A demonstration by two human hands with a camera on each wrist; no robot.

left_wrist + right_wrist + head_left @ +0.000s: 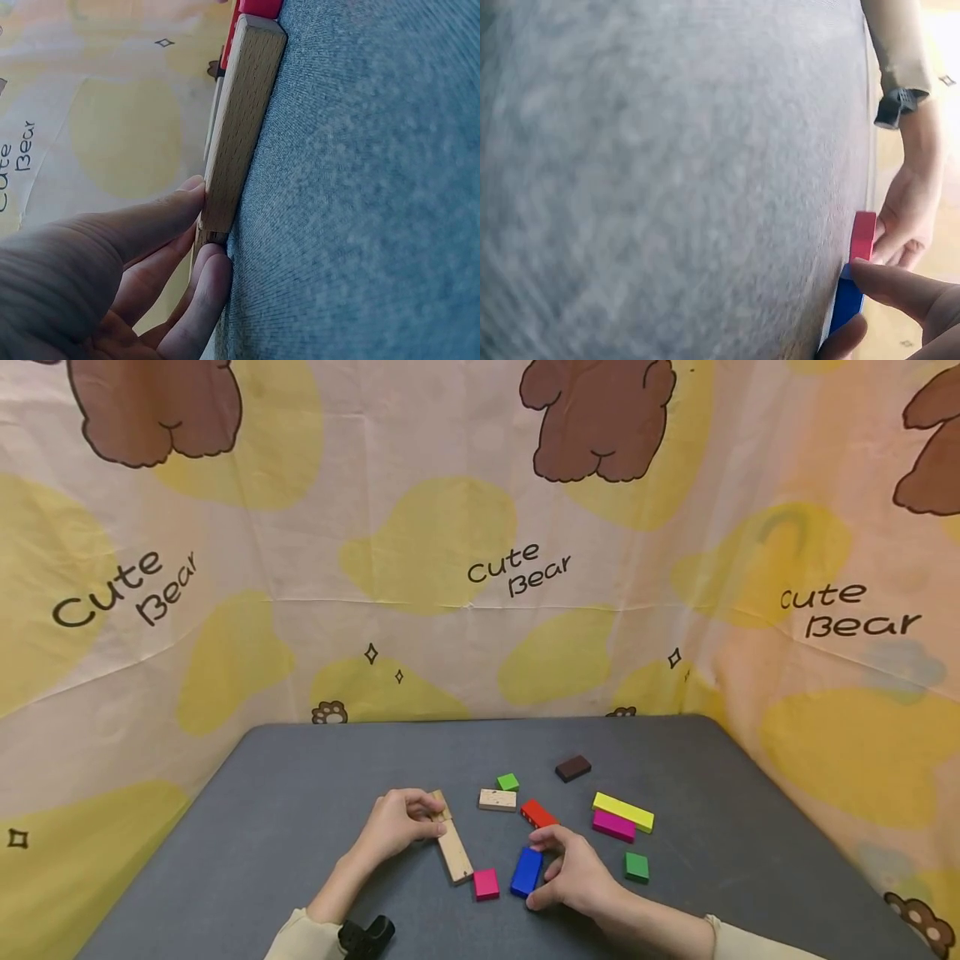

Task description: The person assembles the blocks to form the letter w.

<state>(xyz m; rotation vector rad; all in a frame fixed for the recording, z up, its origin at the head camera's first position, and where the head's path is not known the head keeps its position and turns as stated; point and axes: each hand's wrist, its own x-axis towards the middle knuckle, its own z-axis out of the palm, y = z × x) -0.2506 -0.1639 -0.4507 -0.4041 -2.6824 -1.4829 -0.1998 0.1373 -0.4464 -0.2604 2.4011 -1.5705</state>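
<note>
My left hand point(405, 818) pinches at the far end of a long plain wooden block point(453, 852), where a second wooden piece point(438, 797) lies end to end with it. In the left wrist view, the thumb lies against the long block point(244, 120), with curled fingers low by the joint. A pink block point(486, 885) sits at the long block's near end. To the right of it, my right hand point(577, 872) grips a blue block point(527, 872), thumb at its near end and fingers toward its far end. The right wrist view shows the blue block point(846, 307) close by the pink one.
Beyond the hands lie a red block point(538, 814), a pale wooden block point(497, 800), a light green block point(507, 782) and a dark brown block point(573, 767). Rightward are yellow point(622, 812), magenta point(613, 826) and green point(636, 867) blocks. A printed cloth surrounds the grey table point(315, 760).
</note>
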